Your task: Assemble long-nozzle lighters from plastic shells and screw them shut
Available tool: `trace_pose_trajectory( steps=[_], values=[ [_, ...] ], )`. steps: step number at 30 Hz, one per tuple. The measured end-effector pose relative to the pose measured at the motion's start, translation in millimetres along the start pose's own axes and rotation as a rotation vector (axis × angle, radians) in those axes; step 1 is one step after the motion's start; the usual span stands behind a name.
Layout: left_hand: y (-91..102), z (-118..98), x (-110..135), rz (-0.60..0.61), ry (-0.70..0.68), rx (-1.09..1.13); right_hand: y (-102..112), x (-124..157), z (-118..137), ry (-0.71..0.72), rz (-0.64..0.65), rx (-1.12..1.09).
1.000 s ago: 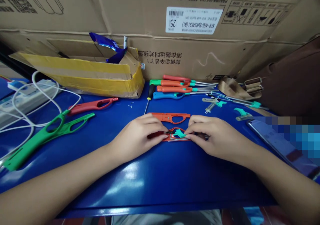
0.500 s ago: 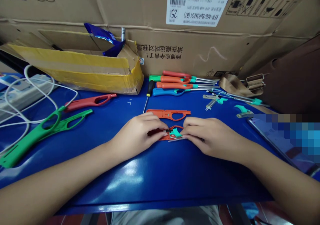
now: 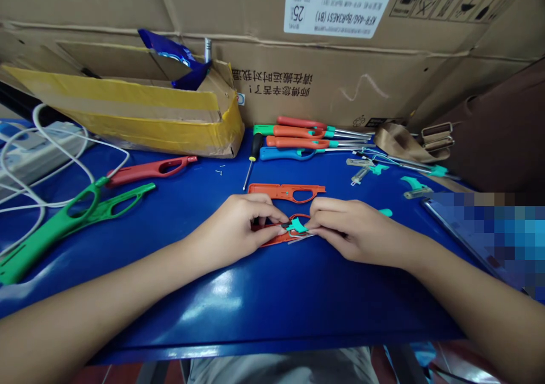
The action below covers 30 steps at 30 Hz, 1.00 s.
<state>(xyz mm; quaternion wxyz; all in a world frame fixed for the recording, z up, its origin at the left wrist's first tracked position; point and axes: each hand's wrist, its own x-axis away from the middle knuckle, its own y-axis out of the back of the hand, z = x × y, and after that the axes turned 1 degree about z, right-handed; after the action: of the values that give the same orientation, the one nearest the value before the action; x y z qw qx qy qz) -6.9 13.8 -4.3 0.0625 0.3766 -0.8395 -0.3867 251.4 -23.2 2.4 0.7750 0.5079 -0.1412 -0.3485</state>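
Observation:
In the middle of the blue table, one orange lighter shell half (image 3: 276, 240) lies under my fingers, partly hidden. Over it sits a teal trigger (image 3: 298, 226) with a small black piece (image 3: 285, 225) at its left and a thin wire below. My left hand (image 3: 238, 222) is closed, thumb and forefinger pinching at the black piece. From the other side, my right hand (image 3: 357, 230) is closed too, its fingertips pressed on the trigger's right end. Just behind lies a second orange shell half (image 3: 268, 191), inner side up.
Behind are a screwdriver (image 3: 254, 155), several assembled lighters (image 3: 293, 142) and a yellow-taped carton (image 3: 170, 128). Green shell halves (image 3: 51, 230), a red shell (image 3: 145, 172) and white cables (image 3: 40, 193) lie left. Trigger parts (image 3: 361, 172) and a phone-like device (image 3: 460, 242) are right.
My hands stay at the orange shell half, with the left fingertips shifted slightly on the black piece. A teal piece now shows behind my right hand. The view has tilted slightly.

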Motion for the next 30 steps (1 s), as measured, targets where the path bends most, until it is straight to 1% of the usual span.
trace_pose_trajectory(
  steps=[5, 11, 13, 17, 21, 23, 26, 28, 30],
  values=[
    [-1.3, -0.2, 0.1, -0.002, 0.001, 0.026, 0.4, 1.7, -1.2, 0.01, -0.025, -0.082],
    [-1.7, 0.0, 1.3, -0.001, -0.023, -0.001, 1.6, 0.7, -0.5, -0.005, -0.018, -0.092],
    [-0.8, 0.4, 2.1, 0.011, -0.074, -0.043, 1.8, -0.7, 0.6, -0.02, -0.024, -0.105],
    [2.1, -0.1, 4.6, 0.084, -0.236, -0.222, 2.8, -4.0, 2.5, -0.056, -0.055, -0.209],
    [5.3, -2.8, 7.1, 0.087, -0.323, -0.358, 2.3, -6.2, 2.7, -0.11, -0.083, -0.292],
    [6.7, -3.4, 7.4, 0.077, -0.389, -0.405, 0.5, -7.3, 2.0, -0.153, -0.093, -0.313],
    [8.6, -2.1, 6.4, 0.082, -0.491, -0.467, -3.6, -9.6, 0.6, -0.269, -0.109, -0.369],
    [9.9, -0.2, 5.3, 0.108, -0.513, -0.513, -5.9, -11.0, -0.1, -0.325, -0.127, -0.399],
    [11.1, 1.9, 4.1, 0.138, -0.512, -0.547, -6.4, -11.3, 0.2, -0.32, -0.148, -0.393]
  ],
)
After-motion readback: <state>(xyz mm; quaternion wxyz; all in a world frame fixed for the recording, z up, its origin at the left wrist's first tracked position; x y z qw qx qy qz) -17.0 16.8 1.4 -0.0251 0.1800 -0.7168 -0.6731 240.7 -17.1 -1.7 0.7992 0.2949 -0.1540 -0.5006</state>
